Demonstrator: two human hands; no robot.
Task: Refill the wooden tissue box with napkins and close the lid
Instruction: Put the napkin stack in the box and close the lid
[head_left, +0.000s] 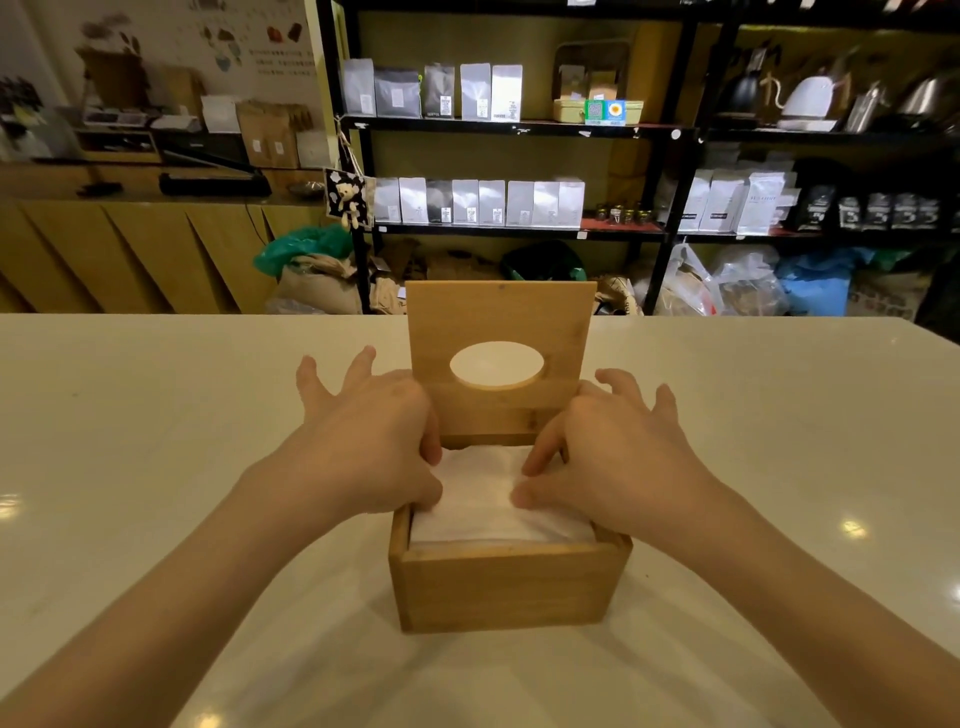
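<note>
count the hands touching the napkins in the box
2. The left hand presses the napkins at the left side of the wooden box; the right hand presses at the right.

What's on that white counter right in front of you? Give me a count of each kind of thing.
Wooden tissue box with raised hinged lid: 1
Stack of white napkins inside the box: 1
Hands pressing on the napkins, left hand and right hand: 2
Total: 4

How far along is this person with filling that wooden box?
Mostly done: white napkins already fill the wooden box nearly to its rim. Right now the left hand and right hand press on the stack, tucking it in. Left to do: the lid with its oval hole stands upright behind and has yet to be closed.
</note>
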